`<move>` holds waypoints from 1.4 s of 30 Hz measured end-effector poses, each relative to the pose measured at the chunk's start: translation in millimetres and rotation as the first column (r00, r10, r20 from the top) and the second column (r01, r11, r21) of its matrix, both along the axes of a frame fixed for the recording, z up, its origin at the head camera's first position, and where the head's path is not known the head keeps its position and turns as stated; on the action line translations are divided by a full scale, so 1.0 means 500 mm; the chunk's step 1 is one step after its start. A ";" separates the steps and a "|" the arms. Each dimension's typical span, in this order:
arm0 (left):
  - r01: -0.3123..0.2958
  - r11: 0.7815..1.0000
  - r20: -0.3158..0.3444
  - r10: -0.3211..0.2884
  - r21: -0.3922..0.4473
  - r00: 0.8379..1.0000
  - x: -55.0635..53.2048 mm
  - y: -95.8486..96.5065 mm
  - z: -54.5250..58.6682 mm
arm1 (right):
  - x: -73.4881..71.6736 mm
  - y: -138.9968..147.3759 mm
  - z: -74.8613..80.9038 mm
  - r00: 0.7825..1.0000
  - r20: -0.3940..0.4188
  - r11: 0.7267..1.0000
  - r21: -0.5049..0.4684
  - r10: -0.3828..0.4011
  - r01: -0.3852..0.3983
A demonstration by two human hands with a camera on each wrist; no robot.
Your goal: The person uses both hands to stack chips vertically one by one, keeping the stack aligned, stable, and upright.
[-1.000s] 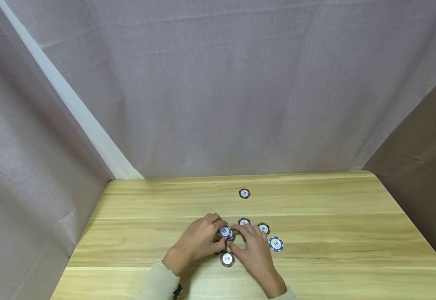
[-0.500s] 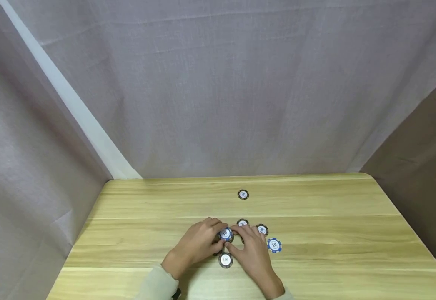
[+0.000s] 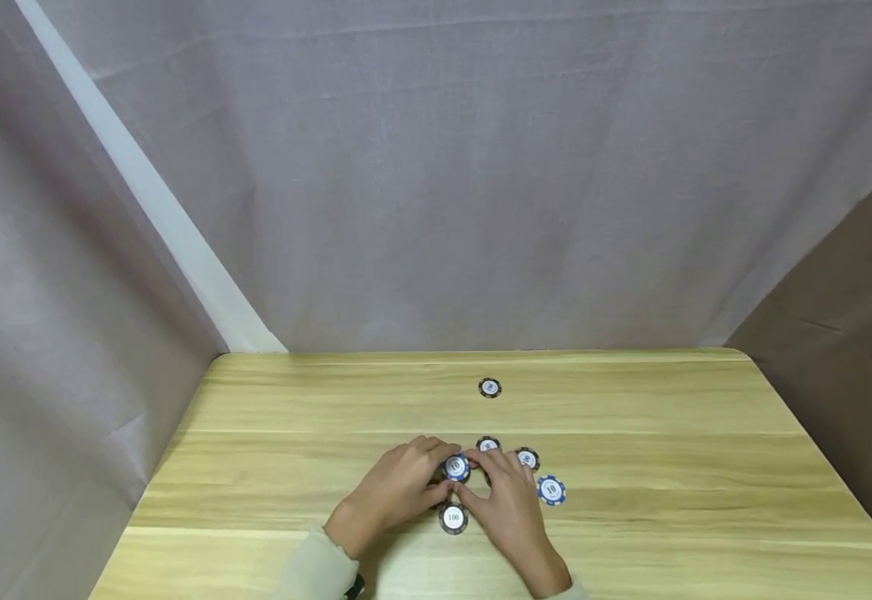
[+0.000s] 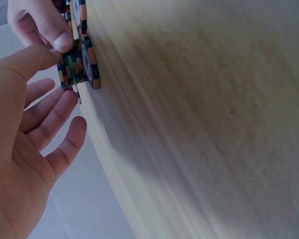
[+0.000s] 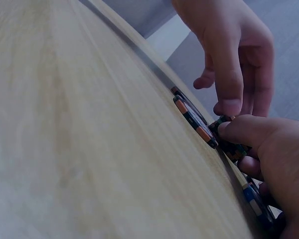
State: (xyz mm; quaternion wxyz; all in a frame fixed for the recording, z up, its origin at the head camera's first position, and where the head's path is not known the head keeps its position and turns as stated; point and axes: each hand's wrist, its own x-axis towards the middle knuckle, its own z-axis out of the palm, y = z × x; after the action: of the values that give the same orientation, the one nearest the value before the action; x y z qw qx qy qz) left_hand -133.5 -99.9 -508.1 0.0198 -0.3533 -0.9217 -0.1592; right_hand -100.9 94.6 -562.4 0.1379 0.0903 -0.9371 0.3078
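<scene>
A short stack of poker chips stands on the table with a blue 10 chip on top. My left hand holds the stack from the left between thumb and forefinger. From the right, my right hand pinches the same stack, its thumb and fingers curled round the edge. Just in front lies a black 100 chip; dark chips beside it are partly hidden under my left hand. Black chips lie behind my right fingers, partly covered.
A blue 10 chip lies flat right of my right hand. Farther back is a single black chip. The wooden table is enclosed by grey cloth behind and at the left, with brown cloth at the right.
The blue 10 chip on the stack has shifted slightly right and now covers the dark chip that showed beneath it. Both hands stay around the stack.
</scene>
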 end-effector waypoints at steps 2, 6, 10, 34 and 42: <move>-0.009 1.000 0.015 0.009 0.008 1.000 -0.002 -0.003 0.004 | -0.003 0.005 -0.001 1.000 -0.003 1.000 -0.002 -0.005 0.005; -0.033 0.999 0.025 0.032 0.014 0.999 -0.005 -0.015 0.014 | -0.007 0.016 -0.004 1.000 -0.008 1.000 -0.010 -0.014 0.014; -0.043 0.999 0.032 0.042 0.005 0.999 -0.003 -0.023 0.020 | -0.006 0.027 -0.007 1.000 -0.006 1.000 -0.008 -0.026 0.026; -0.097 0.995 0.085 0.098 -0.020 0.992 0.031 0.007 -0.008 | 0.001 0.035 -0.015 0.997 -0.054 0.998 -0.008 -0.056 0.056; -0.086 0.992 -0.002 0.086 -0.088 0.996 0.040 0.003 -0.012 | -0.001 0.024 -0.015 0.998 -0.043 0.999 -0.005 -0.045 0.045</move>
State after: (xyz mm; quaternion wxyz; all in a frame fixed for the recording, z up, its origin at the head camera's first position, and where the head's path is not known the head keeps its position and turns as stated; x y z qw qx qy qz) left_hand -113.7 -98.2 -514.1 0.0102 -0.3134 -0.9422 -0.1178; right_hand -101.3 106.5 -569.8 0.1653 0.0755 -0.9350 0.3044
